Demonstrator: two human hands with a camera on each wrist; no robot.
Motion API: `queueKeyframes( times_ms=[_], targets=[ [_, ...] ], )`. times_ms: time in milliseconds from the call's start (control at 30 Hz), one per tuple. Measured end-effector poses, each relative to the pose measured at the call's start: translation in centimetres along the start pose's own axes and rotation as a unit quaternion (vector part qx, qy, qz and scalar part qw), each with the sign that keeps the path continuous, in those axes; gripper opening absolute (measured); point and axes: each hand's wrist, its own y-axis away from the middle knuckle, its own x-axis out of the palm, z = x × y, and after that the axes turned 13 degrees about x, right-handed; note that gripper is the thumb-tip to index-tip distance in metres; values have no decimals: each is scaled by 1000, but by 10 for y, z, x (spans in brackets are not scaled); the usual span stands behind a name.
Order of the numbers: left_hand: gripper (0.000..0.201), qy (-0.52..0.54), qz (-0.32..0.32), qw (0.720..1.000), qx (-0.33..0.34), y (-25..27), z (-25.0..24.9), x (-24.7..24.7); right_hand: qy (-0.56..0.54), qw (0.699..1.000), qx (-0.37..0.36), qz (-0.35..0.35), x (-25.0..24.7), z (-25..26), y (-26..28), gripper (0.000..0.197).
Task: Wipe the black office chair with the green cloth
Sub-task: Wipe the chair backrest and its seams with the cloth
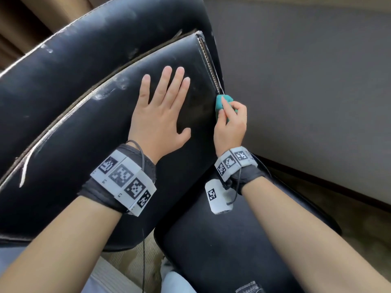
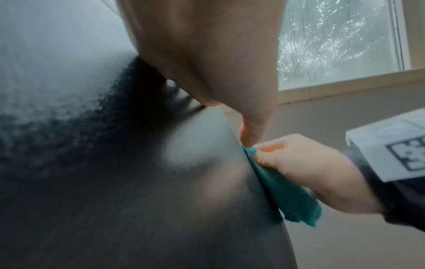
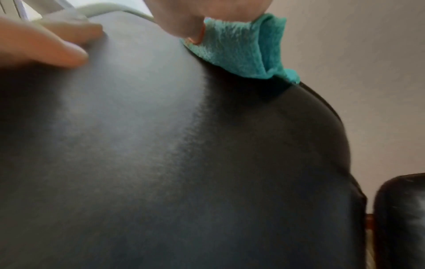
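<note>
The black office chair [image 1: 88, 132] fills the head view, its worn leather back cushion tilted toward me. My left hand [image 1: 163, 111] lies flat on that cushion with fingers spread and straight. At the cushion's right edge, beside a zipper seam [image 1: 211, 66], my right hand [image 1: 230, 121] grips the bunched green cloth [image 1: 221, 101] and holds it against the edge. The left wrist view shows the green cloth [image 2: 282, 185] hanging along the chair's edge under the right hand [image 2: 306, 163]. In the right wrist view the green cloth [image 3: 239, 49] drapes over the cushion's rim [image 3: 310, 94].
A grey wall [image 1: 306, 92] stands close to the chair's right side. The chair's black armrest [image 1: 222, 246] sits below my right forearm. Beige floor [image 1: 317, 208] shows at lower right. A window [image 2: 340, 41] appears in the left wrist view.
</note>
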Motion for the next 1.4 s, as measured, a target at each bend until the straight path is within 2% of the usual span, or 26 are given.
queueKeyframes(
  times_ms=[100,233,400,500,600,667,733,800,900,1000,1100,1167,1233,1300,1400],
  targets=[
    [90,14,5,1000,3,1,0,-3,10,999,46,1,-1,-8,5,27],
    [90,24,3,1000,5,3,1,-5,-10,995,101,-8,4,8,6,26],
    [91,27,11,1000,10,2,1,-6,-26,999,-26,15,11,57,-14,29],
    [90,27,9,1000,12,1,2,-7,-14,998,-45,31,11,55,-21,32],
    [90,19,12,1000,11,2,2,-7,-2,1000,-13,22,0,22,-13,31],
    [90,17,13,1000,11,2,2,-7,15,998,36,43,-7,6,-8,28],
    [90,16,14,1000,9,1,2,-7,32,995,72,63,-8,3,-8,26],
    [91,16,17,1000,6,1,1,-6,26,995,74,60,-6,11,-11,25],
    [93,15,18,1000,4,3,1,-7,1,999,1,52,2,40,-21,26],
    [93,19,18,1000,6,3,2,-10,-11,995,-66,76,9,63,-41,30],
    [93,4,24,1000,4,5,2,-11,18,988,-128,84,3,50,-40,31],
    [93,-11,28,1000,2,5,2,-10,45,986,-130,92,-6,25,-24,31],
    [92,-10,29,1000,3,7,2,-11,52,989,-87,104,-9,11,-11,31],
    [91,-9,31,999,6,8,3,-11,23,993,-61,102,-6,18,-11,29],
    [90,1,35,999,6,9,3,-12,-21,992,-91,86,3,52,-27,28]
  ],
)
